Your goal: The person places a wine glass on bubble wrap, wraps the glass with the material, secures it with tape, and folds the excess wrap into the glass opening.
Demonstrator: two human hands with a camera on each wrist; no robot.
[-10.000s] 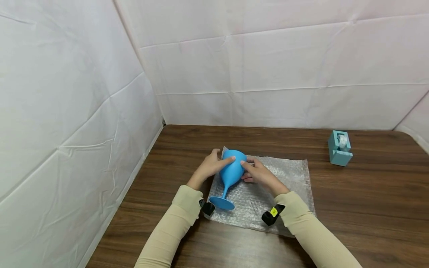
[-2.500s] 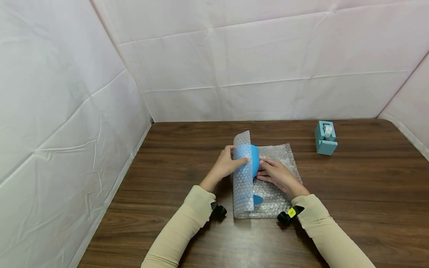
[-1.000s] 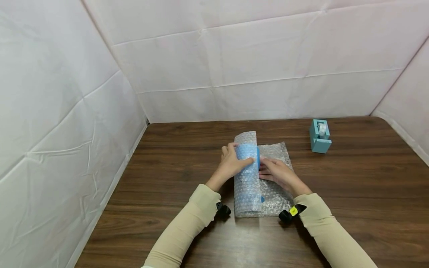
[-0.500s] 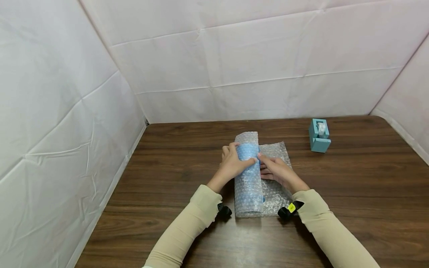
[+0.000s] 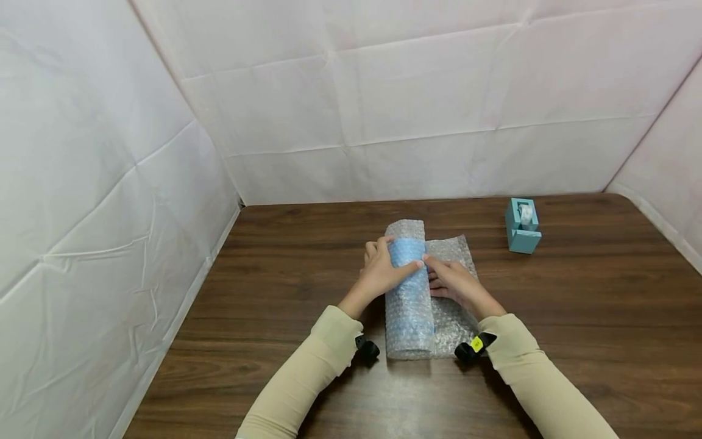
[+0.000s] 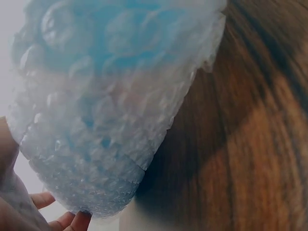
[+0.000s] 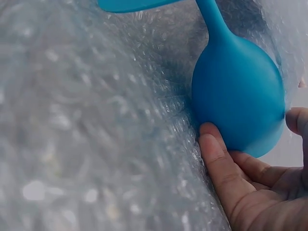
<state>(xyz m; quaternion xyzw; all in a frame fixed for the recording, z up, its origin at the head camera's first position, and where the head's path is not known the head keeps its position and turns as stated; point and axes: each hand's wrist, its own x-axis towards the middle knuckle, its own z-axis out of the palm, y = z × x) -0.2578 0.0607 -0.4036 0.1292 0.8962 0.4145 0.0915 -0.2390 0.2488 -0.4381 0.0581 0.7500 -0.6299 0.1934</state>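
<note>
1. Reaching in from the near edge with two arms, dressed in a beige left sleeve (image 5: 307, 366) and a beige right sleeve (image 5: 534, 366).
2. Wearing a small black left camera (image 5: 367, 350) at one wrist and a black right camera (image 5: 466, 352) at the other, the latter beside a yellow label (image 5: 476, 344).
3. Gripping the rolled side of the bubble wrap (image 5: 411, 308) with the left hand (image 5: 378, 271), with thumb laid across the front and fingers curled round the left side.
4. Holding the blue cup (image 7: 236, 96) by the bowl with the right hand (image 5: 452, 283), with fingertips set against the bowl near the rim and thumb at the opposite side, by the edge of the wrap. Cannot tell whether touching the cup itself with that thumb, or only the wrap.
5. Showing the cup on its side within the fold of the wrap, foot toward the near edge and bowl farther off; visible from above only as blue through the bubbles.
6. Leaving the other part of the wrap flat on the dark wood table (image 5: 592, 305), right of the roll and beneath the right hand.
7. Seeing a teal tape holder (image 5: 523, 242) with a pale roll of tape (image 5: 525, 213) in it, well apart from both hands, toward the far right.
8. Finding creased white cloth (image 5: 417, 103) hung behind the far edge.
</note>
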